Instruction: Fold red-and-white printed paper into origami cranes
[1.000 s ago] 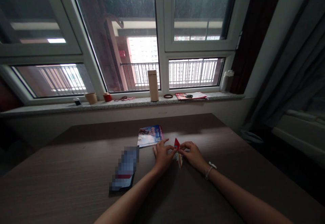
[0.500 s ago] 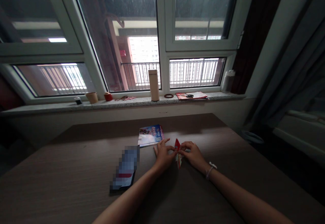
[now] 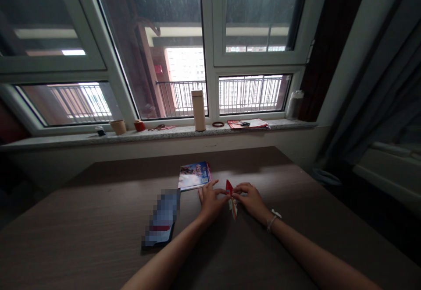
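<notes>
While the left hand (image 3: 212,200) and right hand (image 3: 252,200) pinch folded red-and-white paper (image 3: 229,186) between their fingers over the dark wood-grained table (image 3: 82,220), a booklet (image 3: 193,176) lies farther in; beyond, a speckled stone sill (image 3: 180,132) carries a tan flask (image 3: 198,111) before white-framed windows (image 3: 253,60), with a railing (image 3: 250,95) outside.

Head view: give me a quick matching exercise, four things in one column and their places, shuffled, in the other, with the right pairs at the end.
Things
1. Folded paper
2. Stack of printed paper
3. Beige thermos flask
4. Scissors

Places
A. Upright on the windowsill
B. On the red-and-white papers
C. Between the fingers of the left hand and right hand
D. Flat on the table

Pairs: 1-C, 2-D, 3-A, 4-B
</notes>
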The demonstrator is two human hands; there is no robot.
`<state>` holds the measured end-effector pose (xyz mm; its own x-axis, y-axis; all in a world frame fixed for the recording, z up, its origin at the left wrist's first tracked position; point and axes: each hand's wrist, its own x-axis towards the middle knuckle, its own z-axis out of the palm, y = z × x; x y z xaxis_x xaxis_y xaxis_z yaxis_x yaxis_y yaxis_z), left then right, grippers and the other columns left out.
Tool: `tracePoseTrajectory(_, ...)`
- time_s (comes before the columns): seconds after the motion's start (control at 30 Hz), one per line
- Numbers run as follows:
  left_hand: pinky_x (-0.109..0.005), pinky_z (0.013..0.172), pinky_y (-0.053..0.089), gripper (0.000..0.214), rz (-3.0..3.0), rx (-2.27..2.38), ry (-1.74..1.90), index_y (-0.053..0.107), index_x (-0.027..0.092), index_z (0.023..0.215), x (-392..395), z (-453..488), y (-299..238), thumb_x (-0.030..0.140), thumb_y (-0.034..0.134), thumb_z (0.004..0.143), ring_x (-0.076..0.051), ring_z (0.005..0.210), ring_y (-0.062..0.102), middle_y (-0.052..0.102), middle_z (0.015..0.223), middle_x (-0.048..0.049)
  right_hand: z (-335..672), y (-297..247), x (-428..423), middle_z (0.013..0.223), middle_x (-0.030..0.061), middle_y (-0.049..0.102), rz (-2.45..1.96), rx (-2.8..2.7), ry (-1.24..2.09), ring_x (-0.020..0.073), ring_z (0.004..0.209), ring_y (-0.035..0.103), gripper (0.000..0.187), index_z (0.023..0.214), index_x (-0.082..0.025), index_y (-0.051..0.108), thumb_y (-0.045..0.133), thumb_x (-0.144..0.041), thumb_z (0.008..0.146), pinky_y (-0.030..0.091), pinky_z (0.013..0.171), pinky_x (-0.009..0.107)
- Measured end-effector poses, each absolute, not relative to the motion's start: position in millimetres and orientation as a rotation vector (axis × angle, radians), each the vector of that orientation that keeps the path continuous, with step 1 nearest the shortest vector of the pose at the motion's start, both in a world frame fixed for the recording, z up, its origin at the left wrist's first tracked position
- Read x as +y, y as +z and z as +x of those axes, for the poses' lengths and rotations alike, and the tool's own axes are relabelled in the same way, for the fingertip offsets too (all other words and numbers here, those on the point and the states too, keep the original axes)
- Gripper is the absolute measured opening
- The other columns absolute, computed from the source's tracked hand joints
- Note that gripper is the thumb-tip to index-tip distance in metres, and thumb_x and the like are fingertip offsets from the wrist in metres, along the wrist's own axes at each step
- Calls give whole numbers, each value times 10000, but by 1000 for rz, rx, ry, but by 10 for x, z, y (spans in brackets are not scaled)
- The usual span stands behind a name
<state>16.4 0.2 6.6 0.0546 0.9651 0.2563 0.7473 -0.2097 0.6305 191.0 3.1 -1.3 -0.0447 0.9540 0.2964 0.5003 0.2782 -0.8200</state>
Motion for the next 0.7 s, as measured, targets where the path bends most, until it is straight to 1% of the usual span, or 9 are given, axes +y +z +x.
tracePoseTrajectory(0.13,-542,1126,120,105,1989,1707,915,750,288,774,-16,171,98,376,701,743,-301,1307,351,524,1364,-13,1893,-15,24,972,54,690,-1349,-1694,682,234,1037,573,149,801,-240,745,666,-347,735,201,1080,455)
tracePoseTrajectory(0.27,-522,1128,137,91,1966,1716,935,738,275,749,-39,182,138,351,689,755,-278,1295,371,532,1354,-11,1871,-16,17,982,56,687,-1350,-1694,706,242,1037,576,149,796,-237,740,658,-350,744,102,1106,503)
tracePoseTrajectory(0.37,-508,1119,163,95,1971,1717,944,743,294,766,-29,179,124,369,685,760,-269,1281,387,542,1341,-3,1878,-20,23,970,57,694,-1347,-1682,710,247,1029,580,159,783,-232,736,663,-366,738,104,1109,508)
tracePoseTrajectory(0.43,-518,1120,145,95,1973,1717,935,746,300,772,-13,174,102,373,687,760,-275,1290,375,537,1347,-1,1890,-25,24,967,59,695,-1344,-1683,715,246,1024,582,162,770,-229,732,669,-373,732,99,1113,511)
tracePoseTrajectory(0.53,-528,1122,130,82,1957,1727,928,743,284,763,5,168,82,347,692,755,-286,1302,363,528,1359,-3,1895,-35,15,994,69,688,-1346,-1695,721,246,1028,580,160,777,-235,733,675,-376,727,64,1116,535)
tracePoseTrajectory(0.7,-495,1121,185,44,1920,1738,990,724,252,704,2,155,107,287,714,727,-283,1279,396,557,1331,1,1873,-44,3,1030,71,682,-1348,-1707,726,258,1066,568,162,795,-248,741,674,-382,736,20,1115,556)
